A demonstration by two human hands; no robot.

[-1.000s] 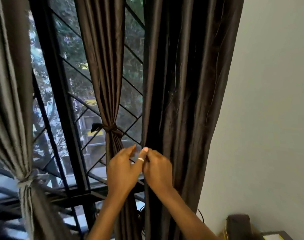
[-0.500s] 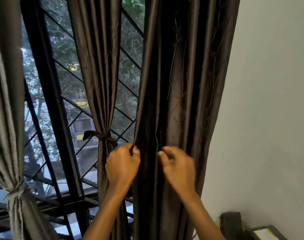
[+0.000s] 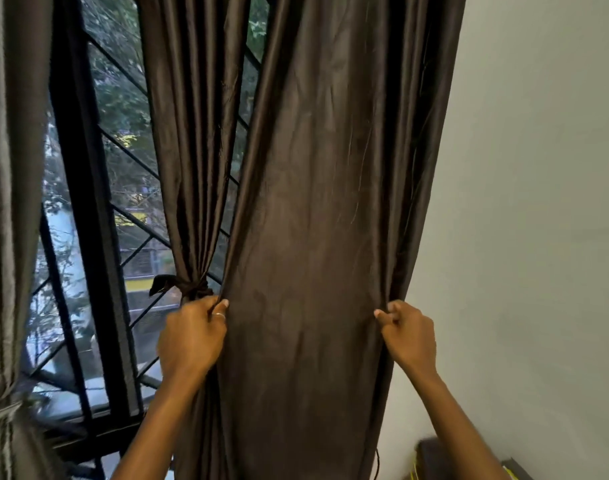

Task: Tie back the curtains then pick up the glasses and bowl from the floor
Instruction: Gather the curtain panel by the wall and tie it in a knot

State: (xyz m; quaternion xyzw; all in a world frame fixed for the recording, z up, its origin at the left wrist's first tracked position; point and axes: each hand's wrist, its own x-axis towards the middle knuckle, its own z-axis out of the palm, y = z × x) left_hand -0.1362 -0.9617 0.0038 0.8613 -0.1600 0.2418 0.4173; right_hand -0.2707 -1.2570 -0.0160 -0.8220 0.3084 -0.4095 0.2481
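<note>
A dark brown curtain panel (image 3: pixel 316 220) hangs straight ahead, stretched flat between my hands. My left hand (image 3: pixel 192 337), with a ring on one finger, grips the panel's left edge. My right hand (image 3: pixel 408 337) pinches its right edge near the wall. Just left of it hangs a second brown curtain (image 3: pixel 195 133), gathered and knotted with a tie (image 3: pixel 187 287). A grey curtain (image 3: pixel 8 202) at the far left is tied low down (image 3: pixel 1 407). No glasses, bowl or floor are in view.
A black window frame with diagonal bars (image 3: pixel 88 237) stands behind the curtains, trees and a building outside. A pale wall (image 3: pixel 538 202) fills the right side. A dark object with something yellow (image 3: pixel 431 459) sits at the bottom right.
My hands were close together at the panel's left folds. The right hand has slid right to the far edge, spreading the panel flat; the left keeps the left edge.
</note>
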